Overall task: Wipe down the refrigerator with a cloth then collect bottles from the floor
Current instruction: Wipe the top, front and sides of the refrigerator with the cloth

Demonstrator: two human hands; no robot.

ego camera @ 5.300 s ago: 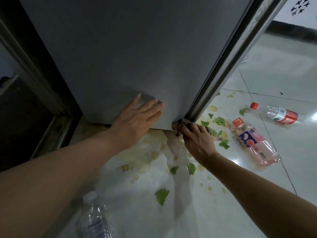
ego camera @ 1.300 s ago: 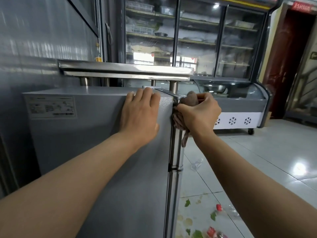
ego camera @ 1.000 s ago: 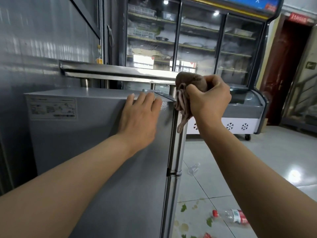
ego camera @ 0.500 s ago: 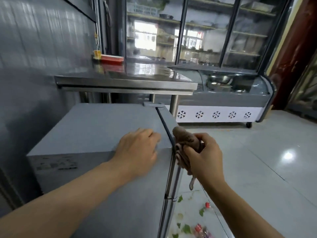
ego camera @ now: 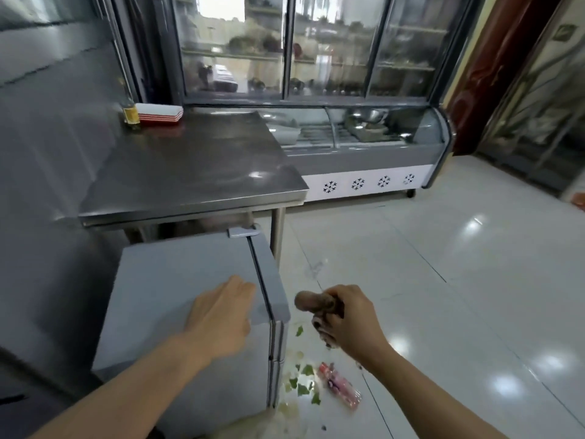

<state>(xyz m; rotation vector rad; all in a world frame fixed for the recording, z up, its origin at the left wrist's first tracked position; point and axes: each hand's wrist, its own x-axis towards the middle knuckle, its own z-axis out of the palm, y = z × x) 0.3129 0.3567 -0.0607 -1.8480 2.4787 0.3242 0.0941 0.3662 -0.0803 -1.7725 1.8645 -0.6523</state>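
Brown cloth [ego camera: 316, 304] is bunched in the right hand [ego camera: 351, 315], off the refrigerator [ego camera: 177, 280]; left hand [ego camera: 221, 315] rests flat on top. Wiping likely nears done; next, reach down for the pink bottle [ego camera: 340, 386].

No words, brands or numbers can be read. The only marks are four black snowflake signs [ego camera: 369, 184] in a row on the white lower panel of the display freezer [ego camera: 424, 144], well beyond the right hand's grip. The pink bottle [ego camera: 340, 385] on the floor, just below that grip, has a label too blurred to read.
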